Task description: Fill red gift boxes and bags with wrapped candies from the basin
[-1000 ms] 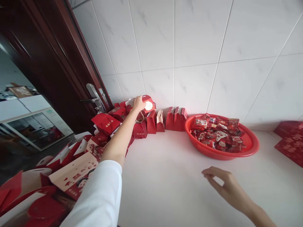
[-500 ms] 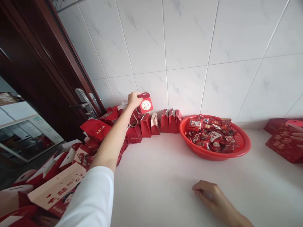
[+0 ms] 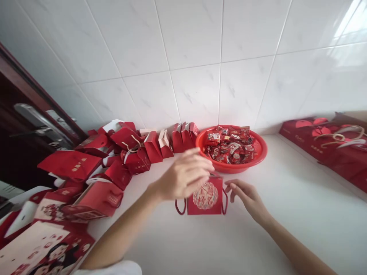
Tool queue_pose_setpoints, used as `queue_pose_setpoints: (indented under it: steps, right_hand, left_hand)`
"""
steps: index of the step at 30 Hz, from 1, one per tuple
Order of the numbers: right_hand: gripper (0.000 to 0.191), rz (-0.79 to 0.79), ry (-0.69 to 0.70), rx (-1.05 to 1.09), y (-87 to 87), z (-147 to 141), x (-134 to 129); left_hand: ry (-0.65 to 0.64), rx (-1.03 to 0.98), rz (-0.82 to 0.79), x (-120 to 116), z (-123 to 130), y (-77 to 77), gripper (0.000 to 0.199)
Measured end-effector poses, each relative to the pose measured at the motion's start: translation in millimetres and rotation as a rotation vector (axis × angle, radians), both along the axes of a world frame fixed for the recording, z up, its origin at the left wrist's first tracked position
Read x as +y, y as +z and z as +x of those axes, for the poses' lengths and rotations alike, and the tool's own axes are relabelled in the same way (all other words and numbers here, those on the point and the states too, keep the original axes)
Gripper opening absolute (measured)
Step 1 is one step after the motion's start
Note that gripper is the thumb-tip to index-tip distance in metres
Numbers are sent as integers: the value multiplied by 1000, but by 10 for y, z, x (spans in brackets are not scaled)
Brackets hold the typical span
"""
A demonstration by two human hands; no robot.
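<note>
A small red gift box with a round pale emblem on its front is upright low over or on the white counter; a dark red cord handle loops out at each side. My left hand is blurred by motion and covers the box's upper left part, so its grip on the box cannot be made out. Close to the box's right side is my right hand, fingers slightly curled and apart beside the cord, holding nothing. Behind the box sits a red plastic basket of red-wrapped sweets.
Several small gift boxes line the tiled wall. At left lies a heap of red and cream boxes, some with flaps up. Red gift bags with cord handles lie at right. A dark door borders the far left.
My left hand has come back from the row by the wall to the front middle, where the emblem box now is. My right hand has moved up beside it and opened. The view has turned right.
</note>
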State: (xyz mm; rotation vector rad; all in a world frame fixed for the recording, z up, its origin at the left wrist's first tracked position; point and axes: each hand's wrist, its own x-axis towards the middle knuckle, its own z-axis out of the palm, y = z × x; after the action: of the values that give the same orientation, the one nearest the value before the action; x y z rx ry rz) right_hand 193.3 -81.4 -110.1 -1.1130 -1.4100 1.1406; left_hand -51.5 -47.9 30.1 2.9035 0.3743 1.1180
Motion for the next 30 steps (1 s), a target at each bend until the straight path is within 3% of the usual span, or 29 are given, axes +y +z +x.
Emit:
queue_pose_setpoints:
  steps: [5,9,14,19,23,27,30]
  right_hand:
    - [47,31,-175,111,72,84,27]
    - [42,71,-156,47,69,109,13]
    - [51,177,-12,-159,145,91,-19]
    - [78,105,153,-238,335,42,-23]
    - [74,147,128,-263,343,-2,-21]
    - [63,230,68,-323,259,-19,-39]
    - [62,227,36,-333,214,-20,-67]
  left_hand:
    - [-31,43,-5,-227,292,-763,16]
    - [18,-18,-4,-244,304,-1050,13]
    - [57,-24,30,-231,239,-1055,15]
    - [15,-11,32,-241,229,-1010,14]
    - [29,-45,-13,-260,227,-972,20]
    - [160,-117,-79,-246,205,-884,22]
    - [268,-96,-227,-218,182,-799,22]
